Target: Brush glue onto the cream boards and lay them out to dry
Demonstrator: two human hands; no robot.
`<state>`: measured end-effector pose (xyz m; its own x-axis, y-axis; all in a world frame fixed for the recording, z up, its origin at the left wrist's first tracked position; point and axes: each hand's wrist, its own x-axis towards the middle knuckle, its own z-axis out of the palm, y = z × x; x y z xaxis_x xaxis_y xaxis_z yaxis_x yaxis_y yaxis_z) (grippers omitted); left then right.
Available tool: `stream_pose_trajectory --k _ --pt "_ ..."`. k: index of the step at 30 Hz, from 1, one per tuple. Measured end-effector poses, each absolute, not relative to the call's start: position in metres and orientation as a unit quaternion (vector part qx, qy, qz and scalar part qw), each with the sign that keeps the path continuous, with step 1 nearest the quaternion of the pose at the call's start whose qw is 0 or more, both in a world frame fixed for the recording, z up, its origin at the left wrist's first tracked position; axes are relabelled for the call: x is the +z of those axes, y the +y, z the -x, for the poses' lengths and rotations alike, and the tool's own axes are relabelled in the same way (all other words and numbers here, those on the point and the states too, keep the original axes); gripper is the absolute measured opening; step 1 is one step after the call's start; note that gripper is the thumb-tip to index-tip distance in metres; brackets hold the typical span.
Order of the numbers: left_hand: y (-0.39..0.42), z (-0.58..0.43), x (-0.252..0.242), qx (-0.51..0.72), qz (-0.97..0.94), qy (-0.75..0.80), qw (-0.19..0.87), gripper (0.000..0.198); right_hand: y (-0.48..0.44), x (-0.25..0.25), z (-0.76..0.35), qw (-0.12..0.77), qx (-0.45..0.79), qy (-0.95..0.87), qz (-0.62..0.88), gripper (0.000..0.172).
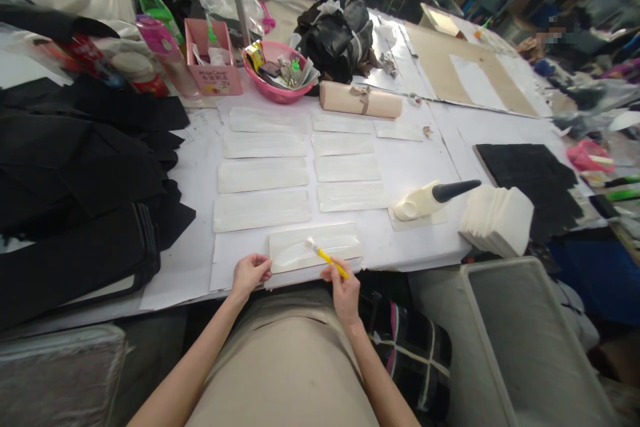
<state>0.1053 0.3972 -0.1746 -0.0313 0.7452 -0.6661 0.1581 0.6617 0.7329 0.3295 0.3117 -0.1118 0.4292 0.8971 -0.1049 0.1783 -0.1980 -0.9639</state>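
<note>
My right hand (345,290) is closed round the yellow handle of a small brush (329,257). The brush's pale tip touches a white rectangular panel (290,245) at the table's front edge, where wet-looking streaks show. At the panel's lower left corner, my left hand (251,276) pinches the edge between thumb and fingers. Beyond it, several similar white panels (263,211) lie flat in two columns. To the right, a cream bottle with a black tapered nozzle (417,203) lies on its side on another pale piece.
Black fabric pieces (75,153) are heaped at left. A pink basket (280,93) of small items, a pink box (214,73) and a beige roll (360,100) stand at the back. At right are stacked white pieces (497,220), a black stack (530,180) and a grey bin (545,347).
</note>
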Motion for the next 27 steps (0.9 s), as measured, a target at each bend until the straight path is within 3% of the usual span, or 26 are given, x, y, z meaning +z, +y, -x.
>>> stream_pose_trajectory --k 6,9,17,24,27 --pt "0.399 -0.103 -0.173 0.237 -0.329 0.674 0.617 0.023 0.301 -0.121 -0.282 0.445 0.493 -0.409 0.626 0.028" --pt "0.398 -0.103 -0.173 0.242 -0.327 0.671 0.619 0.023 0.293 -0.122 -0.312 0.458 0.457 -0.367 0.669 0.031" --pt "0.399 -0.104 -0.17 0.243 -0.338 0.67 0.615 0.026 0.271 -0.097 -0.405 0.481 0.197 -0.3 0.8 0.039" --pt "0.397 -0.101 -0.173 0.243 -0.343 0.665 0.617 0.029 0.284 -0.109 -0.344 0.476 0.362 -0.359 0.717 0.032" --pt "0.398 -0.101 -0.174 0.238 -0.344 0.666 0.617 0.03 0.286 -0.12 -0.372 0.486 0.294 -0.315 0.761 0.038"
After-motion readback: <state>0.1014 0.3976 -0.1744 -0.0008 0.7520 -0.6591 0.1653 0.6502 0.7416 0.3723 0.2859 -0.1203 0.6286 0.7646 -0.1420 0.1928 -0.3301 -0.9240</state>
